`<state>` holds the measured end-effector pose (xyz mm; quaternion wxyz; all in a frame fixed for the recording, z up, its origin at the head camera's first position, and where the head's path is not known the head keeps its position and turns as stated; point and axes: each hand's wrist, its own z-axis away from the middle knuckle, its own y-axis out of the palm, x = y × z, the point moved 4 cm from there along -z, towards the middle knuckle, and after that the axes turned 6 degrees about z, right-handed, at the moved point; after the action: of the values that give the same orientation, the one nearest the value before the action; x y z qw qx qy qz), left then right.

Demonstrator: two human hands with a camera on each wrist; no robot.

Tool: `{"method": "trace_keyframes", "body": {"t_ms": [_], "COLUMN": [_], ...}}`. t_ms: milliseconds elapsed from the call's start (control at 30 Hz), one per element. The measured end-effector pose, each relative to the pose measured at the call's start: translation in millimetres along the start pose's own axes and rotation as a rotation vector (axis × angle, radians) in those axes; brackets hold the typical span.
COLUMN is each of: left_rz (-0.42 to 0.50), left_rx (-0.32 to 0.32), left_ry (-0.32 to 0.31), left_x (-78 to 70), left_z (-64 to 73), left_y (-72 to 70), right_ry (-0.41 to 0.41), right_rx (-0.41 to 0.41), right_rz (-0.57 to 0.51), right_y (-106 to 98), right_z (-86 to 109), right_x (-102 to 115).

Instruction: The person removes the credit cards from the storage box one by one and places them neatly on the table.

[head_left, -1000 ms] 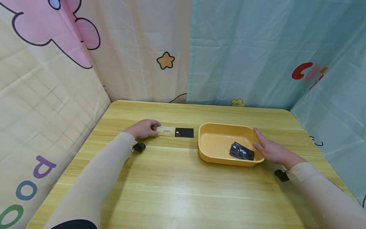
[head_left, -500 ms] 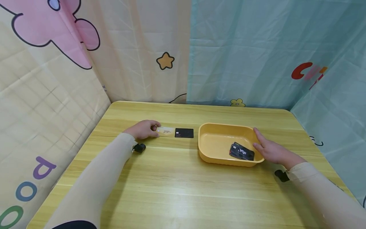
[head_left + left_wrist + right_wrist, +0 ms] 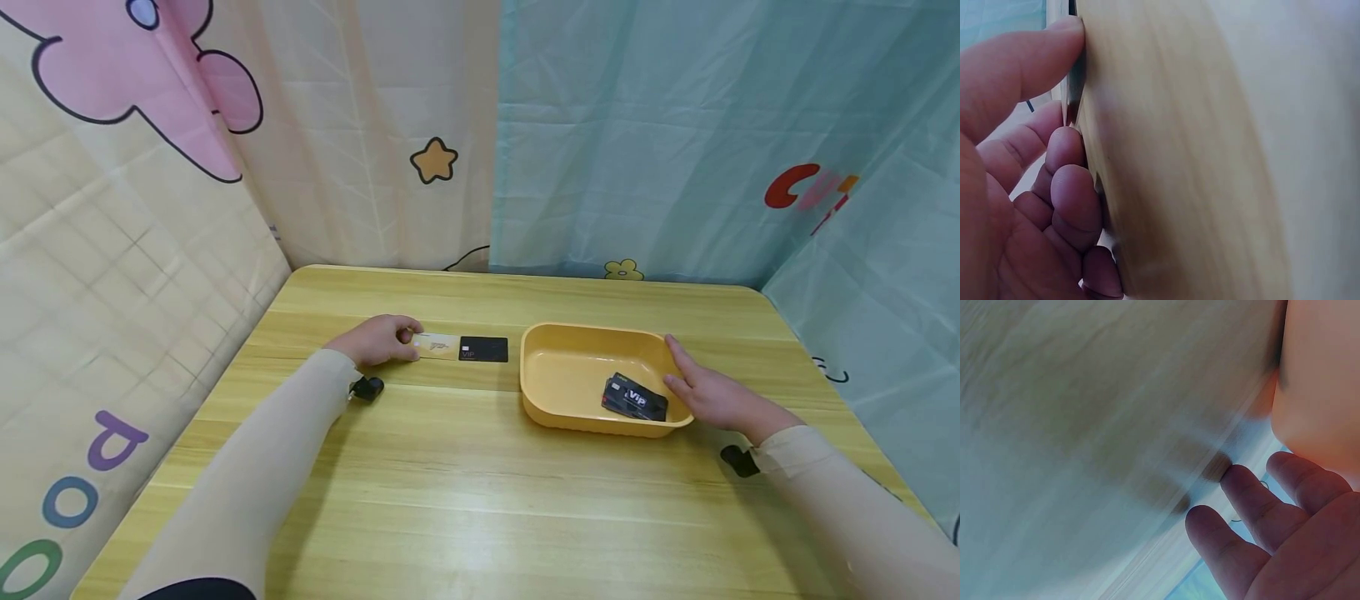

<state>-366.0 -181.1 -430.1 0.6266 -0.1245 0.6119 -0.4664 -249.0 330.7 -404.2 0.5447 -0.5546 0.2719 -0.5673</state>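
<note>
Head view shows the pale gold card left of centre on the wood-grain table, toward the back, its right end at the left edge of the black VIP card. The left hand reaches forward from the near left, palm side turned inward, pinching the left end of the pale gold card between thumb and forefinger; I cannot tell whether the card lies fully flat under that pinch. Just right of the black VIP card stands the yellow plastic basin, with a small pile of dark cards in its near right part, the top one printed "Vip". The right hand comes in from the near right and holds the basin's right end, thumb laid over the rim, forefinger stretched toward the far corner. Left wrist view adds what the head camera hides: the lower fingers curled close by the tabletop, and a thin card edge seen side-on at the thumb and fingertip. Right wrist view reveals three fingers of the right hand extended, slightly spread, outside and beneath the basin's wall; its thumb shows only from the head, as do the "Vip" pile and the star-printed cream cloth behind the table.
</note>
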Motion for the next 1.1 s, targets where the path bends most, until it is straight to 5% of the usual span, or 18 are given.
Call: {"method": "trace_keyframes", "body": {"t_ms": [1100], "left_rz": [0.034], "left_rx": [-0.003], "left_ry": [-0.003], "left_x": [-1.8], "left_z": [2.2], "left_y": [-0.2], "right_ry": [-0.015], "right_rx": [0.005], "right_rz": [0.004], "right_y": [0.1], "right_z": [-1.1], "right_x": [0.4]}}
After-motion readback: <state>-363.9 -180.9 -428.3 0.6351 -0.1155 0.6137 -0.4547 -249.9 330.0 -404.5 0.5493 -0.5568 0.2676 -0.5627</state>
